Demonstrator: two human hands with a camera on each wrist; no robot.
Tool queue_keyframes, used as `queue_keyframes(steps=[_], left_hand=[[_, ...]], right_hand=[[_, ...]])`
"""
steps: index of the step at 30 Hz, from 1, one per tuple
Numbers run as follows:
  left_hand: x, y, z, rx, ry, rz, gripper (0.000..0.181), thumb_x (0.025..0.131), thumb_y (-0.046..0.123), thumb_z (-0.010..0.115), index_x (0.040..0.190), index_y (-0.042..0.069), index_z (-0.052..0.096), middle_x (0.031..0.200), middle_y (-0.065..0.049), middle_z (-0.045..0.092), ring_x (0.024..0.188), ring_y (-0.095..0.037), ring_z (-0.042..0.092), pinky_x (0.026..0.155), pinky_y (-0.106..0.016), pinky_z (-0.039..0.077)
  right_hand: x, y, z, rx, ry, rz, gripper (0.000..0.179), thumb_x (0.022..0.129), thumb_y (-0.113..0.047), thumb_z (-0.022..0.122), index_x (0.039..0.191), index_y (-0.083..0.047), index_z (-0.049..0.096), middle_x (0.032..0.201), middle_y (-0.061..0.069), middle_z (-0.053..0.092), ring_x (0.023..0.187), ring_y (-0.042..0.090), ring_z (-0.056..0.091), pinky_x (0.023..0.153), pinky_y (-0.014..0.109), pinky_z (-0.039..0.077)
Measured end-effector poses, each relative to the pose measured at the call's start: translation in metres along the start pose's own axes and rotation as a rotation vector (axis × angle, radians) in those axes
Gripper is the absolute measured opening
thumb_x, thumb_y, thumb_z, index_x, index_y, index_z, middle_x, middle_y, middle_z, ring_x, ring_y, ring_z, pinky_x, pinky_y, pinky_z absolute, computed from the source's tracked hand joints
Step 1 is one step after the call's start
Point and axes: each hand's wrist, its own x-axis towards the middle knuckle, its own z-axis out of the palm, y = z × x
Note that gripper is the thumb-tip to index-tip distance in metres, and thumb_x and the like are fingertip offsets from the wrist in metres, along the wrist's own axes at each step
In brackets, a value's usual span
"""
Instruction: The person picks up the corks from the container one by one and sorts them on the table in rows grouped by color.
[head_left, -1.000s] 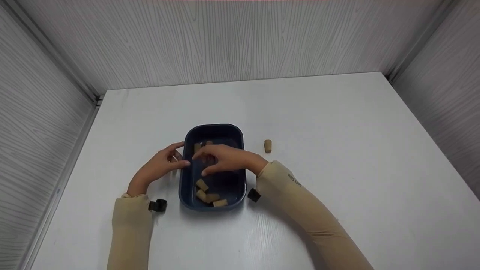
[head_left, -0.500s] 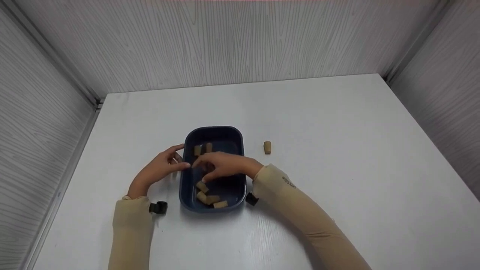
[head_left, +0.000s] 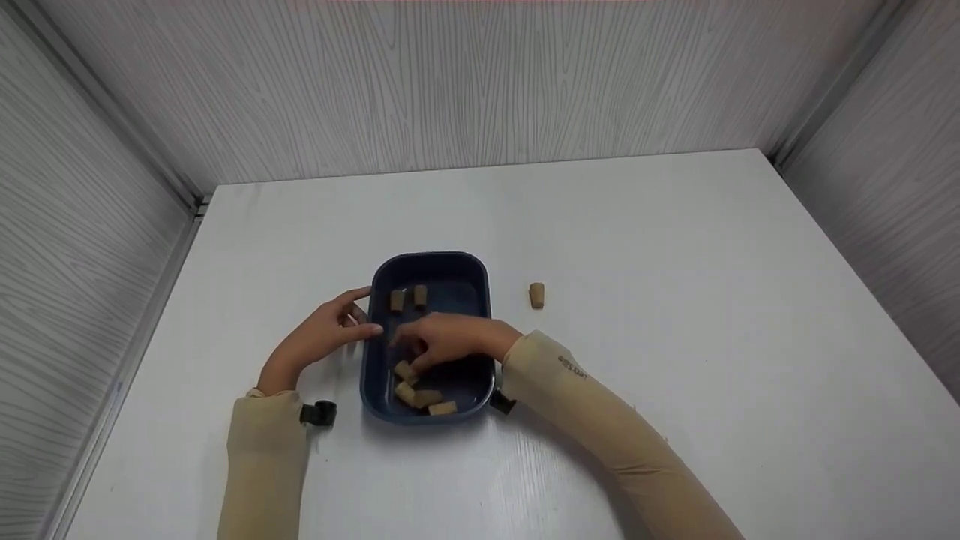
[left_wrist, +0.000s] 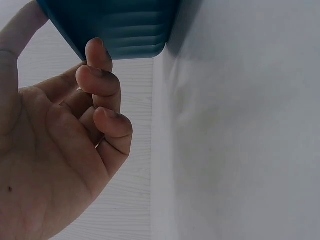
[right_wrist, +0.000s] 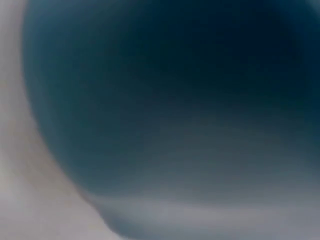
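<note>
Pale wood-grain wall panels [head_left: 465, 82] rise behind the far edge and at both sides of the white table [head_left: 712, 315]. Two tan sleeves [head_left: 622, 435] reach in from the near side. Left of the table's middle, well apart from its far edge, sits a dark blue box [head_left: 465, 300], short sides facing far and near. The left hand [head_left: 319, 334] holds the box's long left side, thumb on the rim, forefinger against the outer wall, the other fingers bent. The right hand [head_left: 454, 335] is inside the box, fingers curved, a narrow gap between thumb and forefinger. Black wrist cameras [head_left: 321, 413] sit by the cuffs. Smallest are the corks: four near corks [head_left: 427, 398] are grouped towards the box's near left corner, the farthest of them at the right thumb's tip, though whether they touch I cannot tell; two far corks [head_left: 420, 297] are near its far left corner; one lone cork [head_left: 537, 295] lies on the table beside the box's long right side.
</note>
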Motion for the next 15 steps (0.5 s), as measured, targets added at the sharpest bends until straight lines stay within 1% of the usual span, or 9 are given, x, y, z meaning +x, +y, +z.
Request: queue_keyframes(steps=[6, 12, 15], left_hand=[[-0.0019, 0.0003, 0.0003, -0.001, 0.000, -0.009, 0.076, 0.088, 0.042, 0.068, 0.150, 0.014, 0.034, 0.103, -0.010, 0.059, 0.079, -0.017, 0.053, 0.068, -0.030, 0.043], [-0.0024, 0.0025, -0.0001, -0.012, -0.002, -0.010, 0.076, 0.088, 0.041, 0.068, 0.150, 0.013, 0.034, 0.103, -0.011, 0.059, 0.079, -0.018, 0.053, 0.068, -0.031, 0.043], [-0.0024, 0.0021, 0.0001, -0.013, -0.005, -0.013, 0.076, 0.089, 0.041, 0.068, 0.150, 0.013, 0.034, 0.103, -0.011, 0.058, 0.079, -0.018, 0.052, 0.068, -0.031, 0.042]], right_hand=[[0.0005, 0.0001, 0.0021, -0.038, -0.009, 0.021, 0.041, 0.091, -0.031, 0.066, 0.129, -0.018, 0.057, 0.093, -0.001, 0.065, 0.079, 0.010, 0.060, 0.070, 0.023, 0.047], [0.0007, -0.0011, 0.0023, -0.059, -0.014, 0.034, 0.041, 0.090, -0.034, 0.068, 0.128, -0.020, 0.059, 0.097, -0.003, 0.066, 0.082, 0.009, 0.062, 0.073, 0.024, 0.049], [0.0006, -0.0015, 0.0030, -0.062, -0.012, 0.034, 0.041, 0.089, -0.035, 0.069, 0.127, -0.021, 0.060, 0.095, -0.003, 0.066, 0.081, 0.008, 0.061, 0.071, 0.023, 0.048]])
